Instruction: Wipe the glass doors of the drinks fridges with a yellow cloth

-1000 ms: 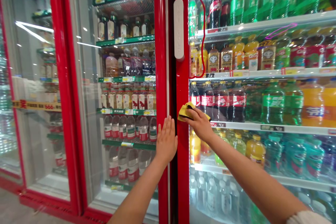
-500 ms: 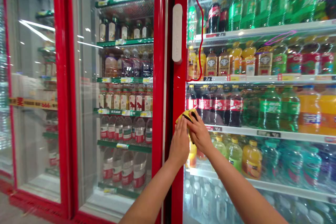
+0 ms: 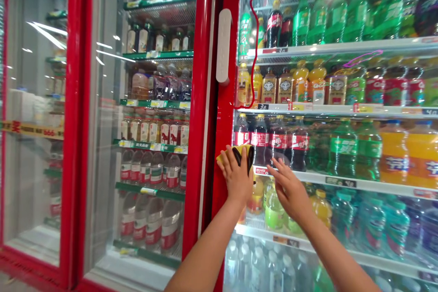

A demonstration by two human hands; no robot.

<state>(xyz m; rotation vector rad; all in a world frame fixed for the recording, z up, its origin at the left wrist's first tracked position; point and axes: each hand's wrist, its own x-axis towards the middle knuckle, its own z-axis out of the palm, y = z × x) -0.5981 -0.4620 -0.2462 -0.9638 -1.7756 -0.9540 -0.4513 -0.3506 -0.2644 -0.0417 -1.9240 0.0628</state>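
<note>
My left hand [image 3: 237, 177] presses a yellow and black cloth [image 3: 243, 154] against the red door frame [image 3: 224, 121] and the edge of the glass, its fingers over the cloth. Parts of the cloth show above and beside the fingers. To the right, my right hand [image 3: 289, 189] is apart from the cloth, fingers spread, in front of the glass and holding nothing. Above my left hand, a white vertical handle [image 3: 223, 48] is fixed on the red frame.
Behind the right glass stand shelves [image 3: 308, 175] of bottles, with green bottles [image 3: 337, 18] near the top. A red outline [image 3: 255, 50] marks the glass beside the handle. Left of the frame is another closed cooler door [image 3: 201, 100] with bottles behind it.
My right hand has come off the cloth and moved right, its fingers spreading. My left hand stays on the cloth, its fingers now more spread. The view has shifted slightly.
</note>
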